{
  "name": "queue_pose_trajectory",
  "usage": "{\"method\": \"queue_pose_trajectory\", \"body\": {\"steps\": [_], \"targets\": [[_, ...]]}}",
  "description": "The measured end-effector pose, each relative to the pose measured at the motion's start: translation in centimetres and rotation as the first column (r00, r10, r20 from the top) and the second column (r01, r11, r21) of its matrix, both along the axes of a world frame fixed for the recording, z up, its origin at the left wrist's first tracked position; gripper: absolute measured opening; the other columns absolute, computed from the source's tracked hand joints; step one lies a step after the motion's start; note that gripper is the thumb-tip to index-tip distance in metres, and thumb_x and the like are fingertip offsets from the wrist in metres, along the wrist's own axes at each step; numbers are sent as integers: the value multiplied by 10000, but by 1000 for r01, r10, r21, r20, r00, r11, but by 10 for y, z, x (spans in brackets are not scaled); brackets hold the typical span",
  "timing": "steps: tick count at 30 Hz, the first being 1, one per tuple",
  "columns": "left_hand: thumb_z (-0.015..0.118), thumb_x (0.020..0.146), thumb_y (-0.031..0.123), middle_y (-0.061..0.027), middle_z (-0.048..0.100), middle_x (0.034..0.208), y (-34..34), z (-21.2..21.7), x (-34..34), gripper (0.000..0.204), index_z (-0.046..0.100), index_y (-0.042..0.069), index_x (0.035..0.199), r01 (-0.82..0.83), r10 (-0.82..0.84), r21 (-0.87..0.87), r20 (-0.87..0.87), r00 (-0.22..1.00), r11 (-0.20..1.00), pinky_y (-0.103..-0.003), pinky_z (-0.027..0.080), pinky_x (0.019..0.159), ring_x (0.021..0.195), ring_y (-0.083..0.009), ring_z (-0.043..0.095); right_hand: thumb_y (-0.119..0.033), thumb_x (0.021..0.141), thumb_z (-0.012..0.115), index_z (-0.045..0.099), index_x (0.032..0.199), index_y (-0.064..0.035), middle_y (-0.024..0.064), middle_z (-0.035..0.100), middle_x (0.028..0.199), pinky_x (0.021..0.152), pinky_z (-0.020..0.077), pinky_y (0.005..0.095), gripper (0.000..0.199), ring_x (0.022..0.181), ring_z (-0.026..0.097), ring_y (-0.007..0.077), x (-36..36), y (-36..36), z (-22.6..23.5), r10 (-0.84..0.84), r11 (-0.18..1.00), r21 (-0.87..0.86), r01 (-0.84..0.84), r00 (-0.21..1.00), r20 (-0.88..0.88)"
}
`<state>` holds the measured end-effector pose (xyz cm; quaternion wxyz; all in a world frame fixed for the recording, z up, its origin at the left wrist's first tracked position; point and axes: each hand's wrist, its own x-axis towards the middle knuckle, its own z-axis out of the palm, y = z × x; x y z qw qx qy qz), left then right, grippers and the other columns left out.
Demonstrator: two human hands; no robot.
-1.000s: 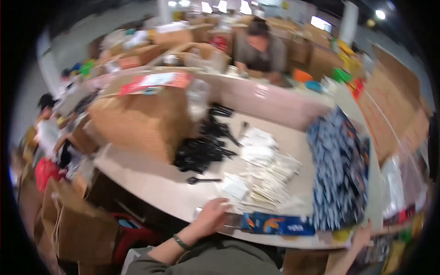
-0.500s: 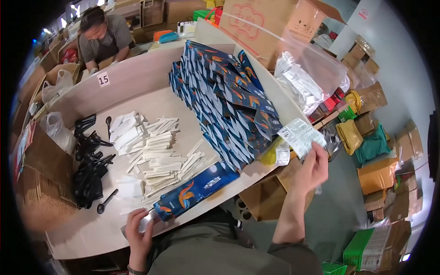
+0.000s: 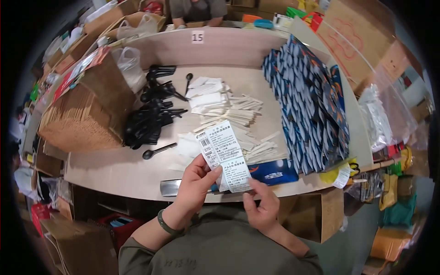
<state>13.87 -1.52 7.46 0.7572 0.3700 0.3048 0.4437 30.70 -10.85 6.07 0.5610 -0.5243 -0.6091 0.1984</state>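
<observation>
Cluttered packing room, cardboard boxes on every side; pale curved worktable runs in front of the person. Both hands are raised just above the near edge, close together. Left hand pinches the left edge of a strip of white printed labels, thumb on top, so the print faces up for reading. Right hand sits at the strip's lower end, thumb and forefinger on its bottom edge, apparently steadying or peeling it; which, I cannot tell.

Under the hands, at the table edge, lies a dark blue patterned packet, within easy reach. Stock is sorted by kind across the table: black plastic spoons heaped left, white paper sachets and wrapped sticks in the middle, blue packets fanned in an overlapping stack on the right, likely so each can be picked in turn. Large cardboard box stands at the left end. Another person works at the far side.
</observation>
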Motion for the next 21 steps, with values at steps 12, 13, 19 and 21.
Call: {"method": "queue_pose_trajectory", "body": {"steps": [12,13,19,21], "targets": [[638,964,33,-81,698,1136,-5,-3,-26,313,550,-14,1260,-34,53,109,-176,983,994,-266,542,871,1001,-117,664,-92,935,703,652,1019,18,21,678,871,690,490,206,148,727,585,52,-1,24,-1,81,809,-440,-391,814,-575],[638,964,33,-81,698,1136,-5,-5,-27,313,550,-14,1260,-33,51,108,-176,983,994,-266,542,871,1001,-117,664,-69,933,702,651,1017,12,28,686,895,686,499,198,128,732,595,51,0,24,-1,58,771,-467,-434,777,-627],[657,957,37,-29,684,1021,-5,-14,-33,239,611,-3,1189,-57,72,106,-144,987,993,-228,526,763,897,-72,631,-87,936,703,670,966,8,19,678,844,612,494,187,105,659,580,45,-2,23,0,12,760,-489,-427,762,-648],[664,953,37,-11,676,970,-6,-15,-33,218,625,-8,1162,-81,100,117,-169,981,990,-220,520,754,874,-60,620,-88,937,702,670,974,9,18,678,844,612,495,185,109,662,581,43,-2,22,0,13,757,-487,-435,756,-654]]}}
